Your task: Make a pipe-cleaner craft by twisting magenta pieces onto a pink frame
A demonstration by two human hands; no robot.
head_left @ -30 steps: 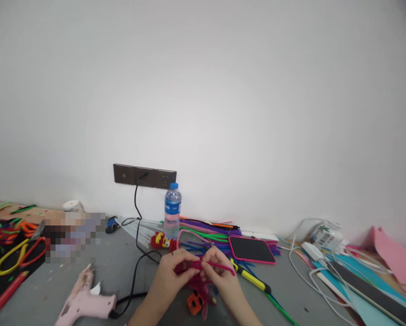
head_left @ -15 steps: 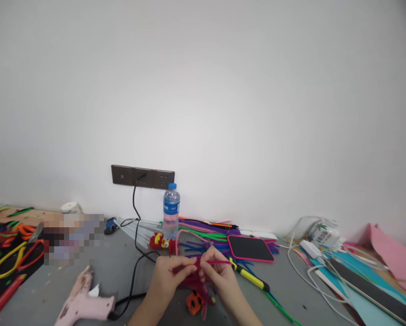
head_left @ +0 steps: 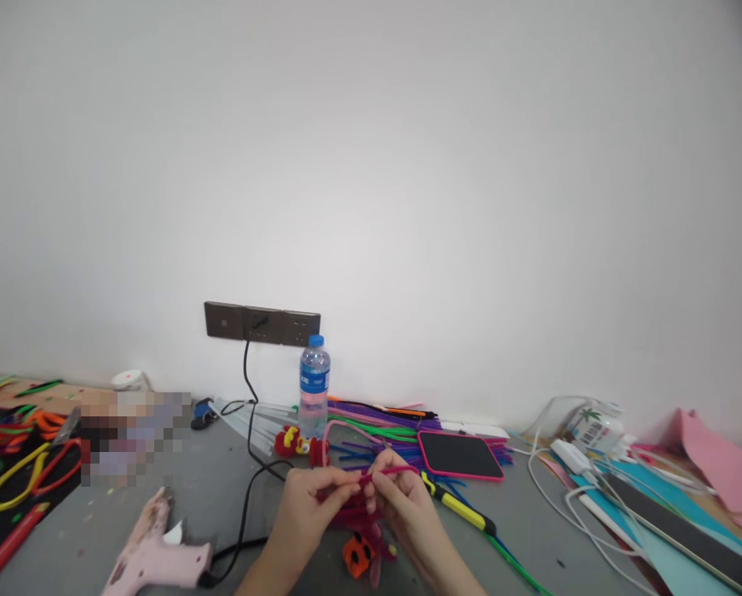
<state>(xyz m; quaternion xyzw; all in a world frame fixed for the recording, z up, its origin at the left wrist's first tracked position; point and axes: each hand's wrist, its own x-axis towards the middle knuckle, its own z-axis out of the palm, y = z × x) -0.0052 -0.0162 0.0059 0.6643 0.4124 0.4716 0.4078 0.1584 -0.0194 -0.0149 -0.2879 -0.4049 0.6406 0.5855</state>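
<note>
Since the thin crimson stem (head_left: 403, 468) looked floppy, the left hand (head_left: 309, 501) and right hand (head_left: 403, 501) pinched it narrowly, close together, presumably to steady the stretch between.

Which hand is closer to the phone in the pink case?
Right. The right hand is just left of the phone and slightly lower in the picture; the left hand is farther left.

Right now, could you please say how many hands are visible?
2: the left hand and right hand, side by side, both pinching the crimson strand; the pixelated patch may hide others.
</note>
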